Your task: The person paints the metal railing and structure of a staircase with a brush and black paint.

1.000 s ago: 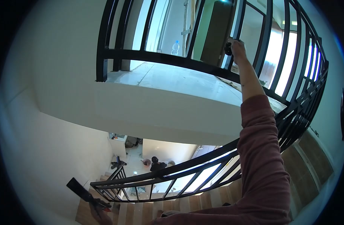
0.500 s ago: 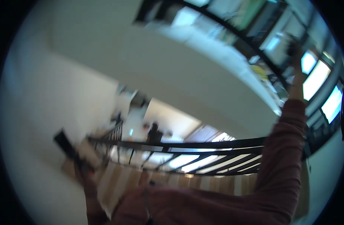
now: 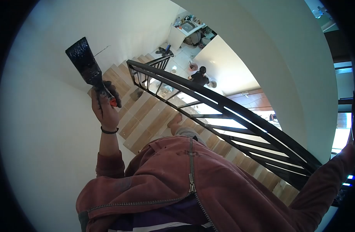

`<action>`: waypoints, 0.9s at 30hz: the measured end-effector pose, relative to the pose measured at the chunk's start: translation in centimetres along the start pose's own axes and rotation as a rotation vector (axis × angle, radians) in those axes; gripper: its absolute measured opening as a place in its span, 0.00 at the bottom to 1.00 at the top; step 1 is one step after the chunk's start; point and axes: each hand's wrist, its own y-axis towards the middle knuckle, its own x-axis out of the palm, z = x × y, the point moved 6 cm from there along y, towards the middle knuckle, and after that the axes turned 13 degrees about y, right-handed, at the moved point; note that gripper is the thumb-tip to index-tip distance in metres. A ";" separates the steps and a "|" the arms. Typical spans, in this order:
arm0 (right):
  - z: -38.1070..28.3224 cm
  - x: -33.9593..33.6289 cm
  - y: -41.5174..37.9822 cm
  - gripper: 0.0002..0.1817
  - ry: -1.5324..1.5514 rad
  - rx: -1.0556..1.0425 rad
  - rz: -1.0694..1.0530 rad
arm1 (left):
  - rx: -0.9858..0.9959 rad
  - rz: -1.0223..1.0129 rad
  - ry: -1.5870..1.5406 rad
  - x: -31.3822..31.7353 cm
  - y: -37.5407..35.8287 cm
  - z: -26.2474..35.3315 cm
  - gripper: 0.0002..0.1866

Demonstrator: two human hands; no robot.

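Note:
My left hand (image 3: 106,98) is closed round the handle of a wide paintbrush (image 3: 85,62), held upright beside the white wall. Its broad head is coated in glossy black, and a bit of red shows at the handle's lower end. Dark smears cover the fingers, and a black band circles the wrist. My right arm, in a maroon sleeve (image 3: 322,185), stretches past the black railing (image 3: 224,108) to the right edge of the view. The hand at its end is lost in the dark border.
Tiled stairs (image 3: 146,112) descend beneath me along the railing. On the floor below, a person in dark clothing (image 3: 200,77) is near some buckets. A sink (image 3: 188,26) stands farther back. A thin dark mark (image 3: 103,50) runs on the wall near the brush.
The view has swung and sharpened. My left hand has come up with the paintbrush, closer to the middle of the view. My right arm has dropped lower and out toward the right edge.

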 end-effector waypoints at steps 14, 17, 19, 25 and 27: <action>15.7 -6.1 -1.9 0.12 1.006 0.769 0.188 | 0.059 0.096 -0.157 3.7 9.2 -2.7 0.16; 6.8 -1.9 0.3 0.21 0.905 0.748 0.392 | 0.073 -0.058 -0.198 5.3 11.3 -2.2 0.16; 3.6 -0.3 1.4 0.19 0.859 0.887 0.549 | 0.092 -0.116 -0.209 6.3 12.5 -2.9 0.16; 2.4 -0.4 1.5 0.22 0.670 1.000 0.620 | 0.102 -0.224 -0.375 10.3 16.8 -1.8 0.17; 3.9 -1.1 0.8 0.23 0.707 1.011 0.620 | 0.169 -0.276 -0.432 11.8 18.7 -1.7 0.16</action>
